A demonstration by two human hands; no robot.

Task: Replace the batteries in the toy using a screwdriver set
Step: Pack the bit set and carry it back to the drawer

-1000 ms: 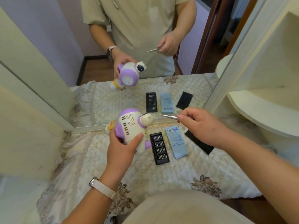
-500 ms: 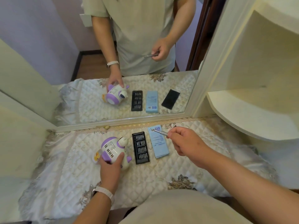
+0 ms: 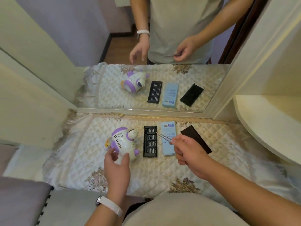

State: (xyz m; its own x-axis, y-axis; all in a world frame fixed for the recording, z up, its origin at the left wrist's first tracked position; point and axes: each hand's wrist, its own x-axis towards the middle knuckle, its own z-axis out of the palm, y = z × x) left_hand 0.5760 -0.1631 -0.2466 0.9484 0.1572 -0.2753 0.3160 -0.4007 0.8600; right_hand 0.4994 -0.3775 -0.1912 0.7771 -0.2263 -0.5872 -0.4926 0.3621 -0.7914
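Quilted bench cloth [image 3: 162,173] is spread before a mirror [image 3: 162,38]. Toy [image 3: 123,142] is laid at left, with left hand [image 3: 117,167] held open just beside it. Screwdriver [image 3: 163,137] is pinched by right hand [image 3: 190,152]. Blue box [image 3: 169,149]: barcode shown, print unreadable.

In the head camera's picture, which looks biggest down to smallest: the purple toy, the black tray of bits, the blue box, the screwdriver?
1. purple toy
2. blue box and black tray of bits: about alike, so unranked
3. screwdriver, slimmest, its handle hidden in the right hand
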